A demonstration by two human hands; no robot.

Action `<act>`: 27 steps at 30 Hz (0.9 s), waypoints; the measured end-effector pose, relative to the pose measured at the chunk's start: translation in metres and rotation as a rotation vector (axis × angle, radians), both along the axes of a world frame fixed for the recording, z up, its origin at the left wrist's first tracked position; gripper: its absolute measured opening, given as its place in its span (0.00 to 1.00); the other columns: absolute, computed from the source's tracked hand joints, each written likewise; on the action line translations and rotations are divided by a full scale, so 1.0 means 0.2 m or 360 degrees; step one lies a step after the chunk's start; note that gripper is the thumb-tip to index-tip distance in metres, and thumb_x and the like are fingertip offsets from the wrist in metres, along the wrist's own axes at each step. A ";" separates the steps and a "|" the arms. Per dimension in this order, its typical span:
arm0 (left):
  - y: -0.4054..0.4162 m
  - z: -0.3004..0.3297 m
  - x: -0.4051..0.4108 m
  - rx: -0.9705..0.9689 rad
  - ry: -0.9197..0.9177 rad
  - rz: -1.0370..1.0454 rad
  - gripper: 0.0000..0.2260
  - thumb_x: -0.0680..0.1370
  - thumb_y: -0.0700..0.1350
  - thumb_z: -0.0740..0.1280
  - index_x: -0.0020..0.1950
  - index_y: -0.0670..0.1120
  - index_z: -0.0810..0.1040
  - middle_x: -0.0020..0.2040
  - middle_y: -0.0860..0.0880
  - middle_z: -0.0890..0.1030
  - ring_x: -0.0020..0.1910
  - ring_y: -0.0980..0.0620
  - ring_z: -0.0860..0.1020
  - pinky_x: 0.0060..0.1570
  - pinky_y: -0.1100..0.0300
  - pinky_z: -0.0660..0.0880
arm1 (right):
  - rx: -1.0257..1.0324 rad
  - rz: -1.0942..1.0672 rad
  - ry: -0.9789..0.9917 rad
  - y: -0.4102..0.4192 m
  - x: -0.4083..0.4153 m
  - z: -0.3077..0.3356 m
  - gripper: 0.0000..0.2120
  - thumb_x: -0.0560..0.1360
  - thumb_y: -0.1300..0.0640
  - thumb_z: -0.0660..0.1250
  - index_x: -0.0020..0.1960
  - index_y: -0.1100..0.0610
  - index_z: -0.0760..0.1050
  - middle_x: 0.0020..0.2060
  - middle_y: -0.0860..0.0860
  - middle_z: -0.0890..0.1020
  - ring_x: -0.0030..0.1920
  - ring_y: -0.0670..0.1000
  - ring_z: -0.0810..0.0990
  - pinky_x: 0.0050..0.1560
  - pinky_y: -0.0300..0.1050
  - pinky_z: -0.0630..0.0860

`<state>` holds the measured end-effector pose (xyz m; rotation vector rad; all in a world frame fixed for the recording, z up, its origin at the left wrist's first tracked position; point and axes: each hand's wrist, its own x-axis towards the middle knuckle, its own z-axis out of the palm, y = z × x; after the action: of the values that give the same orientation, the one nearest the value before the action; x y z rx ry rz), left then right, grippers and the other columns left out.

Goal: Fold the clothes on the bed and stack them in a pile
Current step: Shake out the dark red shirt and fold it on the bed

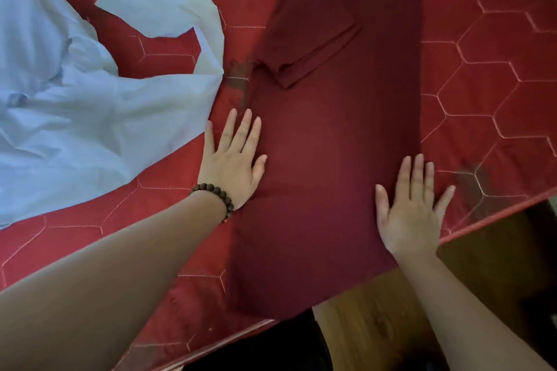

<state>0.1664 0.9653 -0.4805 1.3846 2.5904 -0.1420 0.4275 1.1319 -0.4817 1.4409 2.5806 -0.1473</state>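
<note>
A dark maroon shirt [328,141] lies flat on the red quilted bed [488,75], folded into a long strip with a sleeve turned in across its upper part. Its lower end hangs over the bed's near edge. My left hand [232,159], with a brown bead bracelet at the wrist, rests flat with fingers spread on the strip's left edge. On the strip's right edge my right hand [413,208] also lies flat, palm down. A crumpled light blue shirt [75,105] is spread unfolded at the left of the bed.
The bed's near edge [494,217] runs diagonally from lower left to right. Below it shows a wooden floor [376,319]. Bare red quilt lies to the right of the maroon shirt and between the two garments.
</note>
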 end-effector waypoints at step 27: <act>-0.55 0.12 0.22 0.0332 -0.0291 -0.0368 0.34 0.72 0.29 0.62 0.77 0.46 0.62 0.78 0.44 0.59 0.78 0.42 0.53 0.74 0.41 0.53 | -0.0088 0.0195 -0.0071 -0.03 0.60 0.14 0.40 0.78 0.59 0.64 0.79 0.48 0.41 0.79 0.53 0.47 0.78 0.54 0.44 0.76 0.64 0.47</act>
<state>0.2105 0.8547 -0.4575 1.6800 2.3441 0.2182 0.5481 1.1259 -0.4535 1.2496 2.5983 -0.1665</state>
